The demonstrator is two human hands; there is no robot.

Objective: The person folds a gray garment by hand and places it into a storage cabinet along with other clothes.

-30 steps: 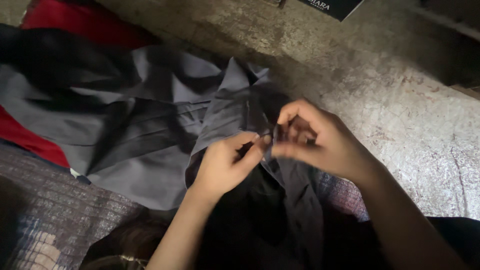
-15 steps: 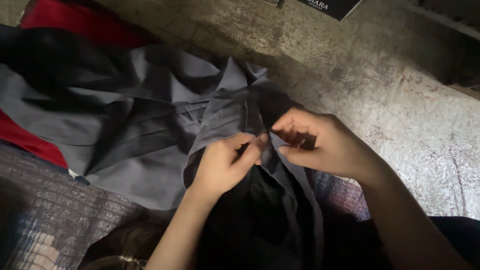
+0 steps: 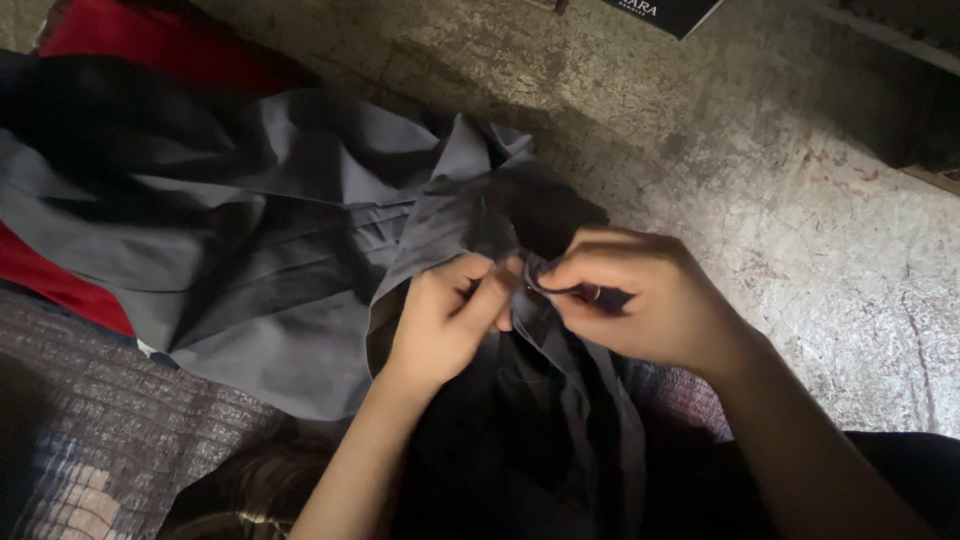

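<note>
Here the left hand [image 3: 445, 320] is pinching a raised fold of the grey garment [image 3: 300, 250], thumb against forefinger. The right hand [image 3: 635, 300] is closing its fingertips on the same fold just beside it, holding what may be a needle, though the dim light hides it. The garment is lying spread over the concrete floor [image 3: 800, 200] and red cloth [image 3: 160, 45].

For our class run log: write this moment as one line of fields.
left hand: pinching grey garment edge | right hand: pinching same edge, fingertips meeting | surface: worn concrete floor
</note>
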